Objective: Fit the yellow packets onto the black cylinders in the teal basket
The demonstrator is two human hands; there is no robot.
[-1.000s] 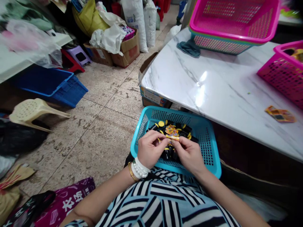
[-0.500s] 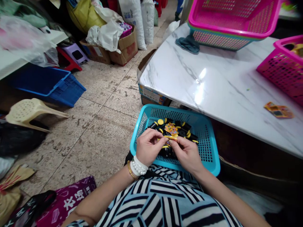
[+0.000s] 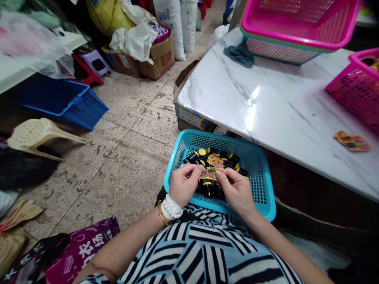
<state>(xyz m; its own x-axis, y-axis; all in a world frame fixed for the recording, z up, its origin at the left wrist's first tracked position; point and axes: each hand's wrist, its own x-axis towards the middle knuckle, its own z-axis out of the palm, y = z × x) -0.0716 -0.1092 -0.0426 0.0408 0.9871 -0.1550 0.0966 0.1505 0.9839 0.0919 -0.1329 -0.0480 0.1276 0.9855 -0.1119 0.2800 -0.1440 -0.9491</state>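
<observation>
A small orange printed label [image 3: 211, 173] is stretched between my two hands, above a turquoise plastic basket [image 3: 268, 189] on my lap. My left hand [image 3: 184, 183] pinches its left end between thumb and fingertips. At the right end, my right hand [image 3: 237, 188] grips it the same way. Below, several small black bottles [image 3: 208, 189] with yellow caps lie jumbled in the basket. More orange labels [image 3: 215, 160] rest on top of them, just beyond my fingers. My hands hide part of the bottles.
A white marbled table [image 3: 225, 90] stands ahead to the right, bearing pink baskets [image 3: 296, 41], a dark cloth [image 3: 239, 55] and orange labels [image 3: 352, 142]. On the floor to the left are a cream stool [image 3: 32, 134] and a blue crate [image 3: 89, 106].
The label between my hands was a narrow folded strip; now its printed face shows flatter and wider. My hands have moved slightly apart. The view has shifted a little.
</observation>
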